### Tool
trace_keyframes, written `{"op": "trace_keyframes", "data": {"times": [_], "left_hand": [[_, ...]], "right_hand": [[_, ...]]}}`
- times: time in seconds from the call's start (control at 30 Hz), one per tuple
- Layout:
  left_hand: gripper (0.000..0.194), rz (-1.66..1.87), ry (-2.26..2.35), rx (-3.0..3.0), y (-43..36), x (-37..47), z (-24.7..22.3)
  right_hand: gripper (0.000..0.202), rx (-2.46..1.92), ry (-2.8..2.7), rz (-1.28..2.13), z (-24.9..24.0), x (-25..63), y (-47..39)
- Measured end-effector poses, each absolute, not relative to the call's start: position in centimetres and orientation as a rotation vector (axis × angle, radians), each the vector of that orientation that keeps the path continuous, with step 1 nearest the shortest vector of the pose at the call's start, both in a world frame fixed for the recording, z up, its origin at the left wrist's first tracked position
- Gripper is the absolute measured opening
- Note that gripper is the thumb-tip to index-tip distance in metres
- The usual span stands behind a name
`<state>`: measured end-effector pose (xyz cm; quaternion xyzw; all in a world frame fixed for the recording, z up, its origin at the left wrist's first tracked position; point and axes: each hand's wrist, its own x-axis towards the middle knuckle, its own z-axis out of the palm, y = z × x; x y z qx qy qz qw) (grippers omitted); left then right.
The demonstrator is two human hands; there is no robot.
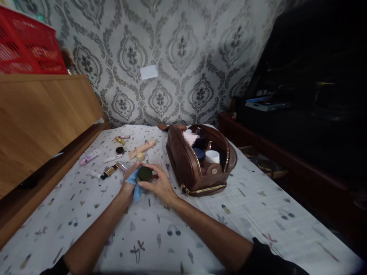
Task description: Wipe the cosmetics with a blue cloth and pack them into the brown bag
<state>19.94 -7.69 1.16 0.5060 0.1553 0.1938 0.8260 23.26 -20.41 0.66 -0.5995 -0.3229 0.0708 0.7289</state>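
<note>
My left hand (128, 186) is closed round a light blue cloth (137, 192), pressing it against the left side of a small jar with a dark green lid (145, 174). Fingers and thumb of my right hand (161, 186) grip that jar from the right. Just beyond my hands lie a small cream-coloured pot (140, 156) and a peach tube (142, 148). To their right stands an unzipped brown leather toiletry bag (183, 164), holding a white-lidded jar (212, 157), a dark blue lid (198, 154) and other items partly hidden.
Left of my hands are a gold-and-black tube (110, 171), a black round pot (119, 150), a purple-white tube (90, 157) and a gold lipstick (119, 140). A wooden cabinet (46, 114) borders the left, with a red basket (34, 46) on top. Dark furniture (301, 172) flanks the right.
</note>
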Motion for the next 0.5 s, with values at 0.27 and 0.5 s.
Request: {"op": "trace_keyframes", "data": {"times": [0.27, 0.5], "left_hand": [[0.033, 0.546, 0.384, 1.165, -7.4, 19.6, 1.6], [0.036, 0.489, 0.361, 1.156, -8.2, 19.4, 3.0]], "right_hand": [[0.053, -1.298, -0.763, 0.207, 1.2, 22.8, -20.7], [0.057, -1.342, -0.791, 0.139, 1.1, 23.0, -20.5]]}}
